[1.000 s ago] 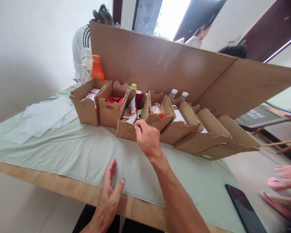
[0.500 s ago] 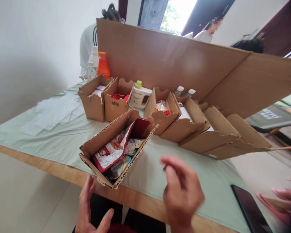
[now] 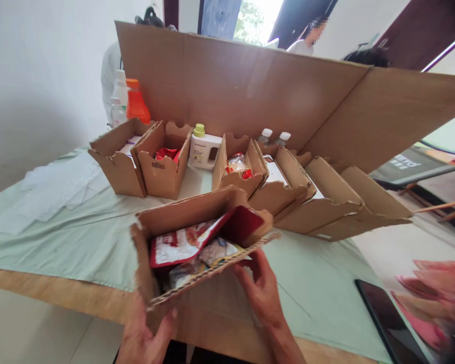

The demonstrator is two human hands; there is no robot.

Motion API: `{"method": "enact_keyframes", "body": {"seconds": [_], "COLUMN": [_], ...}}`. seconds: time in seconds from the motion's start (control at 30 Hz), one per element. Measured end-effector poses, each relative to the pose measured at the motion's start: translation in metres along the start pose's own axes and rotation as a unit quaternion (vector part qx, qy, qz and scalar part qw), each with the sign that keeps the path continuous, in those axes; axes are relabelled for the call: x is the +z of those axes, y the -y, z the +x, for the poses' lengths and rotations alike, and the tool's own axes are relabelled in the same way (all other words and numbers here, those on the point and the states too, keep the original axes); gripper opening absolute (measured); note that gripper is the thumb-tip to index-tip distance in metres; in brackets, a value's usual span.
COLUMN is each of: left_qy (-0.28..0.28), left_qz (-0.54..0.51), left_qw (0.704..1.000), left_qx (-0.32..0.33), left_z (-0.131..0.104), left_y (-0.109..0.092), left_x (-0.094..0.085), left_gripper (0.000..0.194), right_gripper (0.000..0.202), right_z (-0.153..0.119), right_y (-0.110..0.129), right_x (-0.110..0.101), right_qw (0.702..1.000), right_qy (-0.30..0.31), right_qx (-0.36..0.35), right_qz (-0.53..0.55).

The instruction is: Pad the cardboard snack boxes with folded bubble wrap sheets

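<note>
A cardboard box (image 3: pixel 220 275) with an open top is at the near side of the table, turned at a slant. Inside it lie a red and white packet (image 3: pixel 185 243) and a yellow and blue packet (image 3: pixel 216 257). My left hand (image 3: pixel 146 323) grips the box's near left corner, thumb on the long side and fingers partly hidden by the end wall. Against the right part of the near side, my right hand (image 3: pixel 261 288) has its thumb and fingers at the lower edge, holding the box.
Behind stand several cardboard boxes (image 3: pixel 163 177), a white bottle (image 3: pixel 205 150), an orange bottle (image 3: pixel 137 103) and a tall cardboard panel (image 3: pixel 231 81). Plastic sheets (image 3: pixel 49 187) lie left. A phone (image 3: pixel 390 318) and another person's hand (image 3: pixel 436 288) are at right. More people are beyond the panel.
Both my hands have come onto the box, my right hand moving left to its side. The box has turned, its far end swinging right. The camera view has shifted slightly.
</note>
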State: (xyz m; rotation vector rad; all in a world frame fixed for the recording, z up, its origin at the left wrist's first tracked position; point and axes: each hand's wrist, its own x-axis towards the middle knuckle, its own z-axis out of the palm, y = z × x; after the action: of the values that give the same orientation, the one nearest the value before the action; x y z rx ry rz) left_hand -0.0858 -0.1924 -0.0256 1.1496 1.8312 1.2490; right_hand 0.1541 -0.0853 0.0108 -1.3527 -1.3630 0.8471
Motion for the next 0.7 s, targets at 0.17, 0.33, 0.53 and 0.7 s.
{"method": "enact_keyframes", "body": {"seconds": [0.17, 0.33, 0.53, 0.7], "left_qy": [0.163, 0.134, 0.130, 0.180], "left_qz": [-0.082, -0.059, -0.099, -0.178], "left_qw": [0.974, 0.980, 0.983, 0.966], "left_qx": [0.135, 0.134, 0.084, 0.051], "left_z": [0.079, 0.118, 0.111, 0.111], "left_y": [-0.055, -0.060, -0.043, -0.045], "left_x": [0.063, 0.102, 0.102, 0.104], "left_gripper": [0.060, 0.058, 0.061, 0.079], "right_gripper": [0.058, 0.063, 0.048, 0.048], "right_z": [0.011, 0.020, 0.016, 0.020], "right_y": [-0.022, -0.047, -0.058, -0.057], "right_x": [-0.050, -0.057, -0.059, -0.059], "right_qw": [0.990, 0.976, 0.979, 0.974], "right_qy": [-0.139, -0.214, -0.194, -0.216], "right_qx": [0.022, 0.040, 0.059, 0.067], "right_qz": [0.009, -0.008, -0.032, -0.012]}}
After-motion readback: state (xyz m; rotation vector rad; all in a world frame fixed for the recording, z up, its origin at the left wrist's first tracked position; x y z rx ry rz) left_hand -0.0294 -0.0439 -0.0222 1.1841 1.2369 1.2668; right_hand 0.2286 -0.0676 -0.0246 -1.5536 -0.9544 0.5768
